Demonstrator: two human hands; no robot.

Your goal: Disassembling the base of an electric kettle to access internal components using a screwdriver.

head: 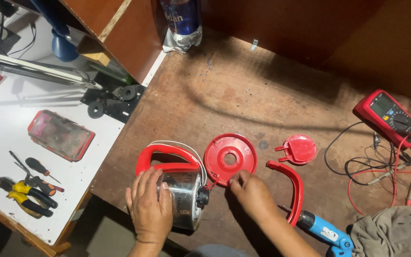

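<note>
Steel kettle body (182, 197) on its side at bench edge, L hand (151, 207) wrapped round it as I steady it. R hand (253, 192) pinches rim of red base disc (230, 158) beside wiring. Curved handle shell (291, 188), small lid (299, 149) parked nearby; multimeter (390, 115) well apart.

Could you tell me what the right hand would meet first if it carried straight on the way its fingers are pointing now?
The right hand points up and left, fingertips already at the edge of the round red base plate. Going straight on, it would likely meet that plate first, though the height of the fingers above it is hard to judge.
</note>
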